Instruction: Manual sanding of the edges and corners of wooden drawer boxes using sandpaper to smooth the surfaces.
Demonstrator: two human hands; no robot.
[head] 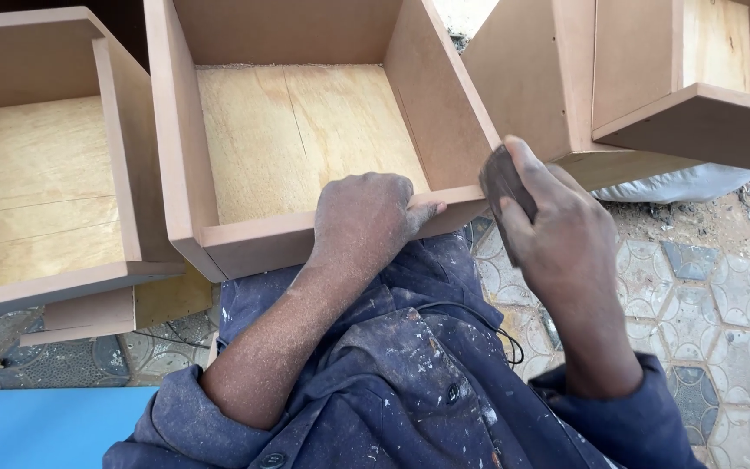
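Fingers of the left hand (366, 217) curl over the near front edge of the open drawer box (305, 130), gripping it against the lap. Right hand (557, 243) closes around a dark sanding pad (503, 181), pressed at the drawer box's near right corner.

Drawer box: brown fibreboard sides, pale plywood bottom, resting on the person's lap, open side up. Fine dust coats both hands and the forearms, with a little along the plywood near the back wall. Judging by the dust, sanding is well under way; the near right corner is the spot in hand. How much of the other edges is finished cannot be told.

Around the drawer box: a second drawer (36, 174) just to its left, touching or nearly so; a larger cabinet piece (653, 78) to its right, apart. Patterned paving tiles (722, 321) below and right. A blue panel (36, 426) lies below and left. Paint-flecked navy overalls (410, 382) sit beneath it.
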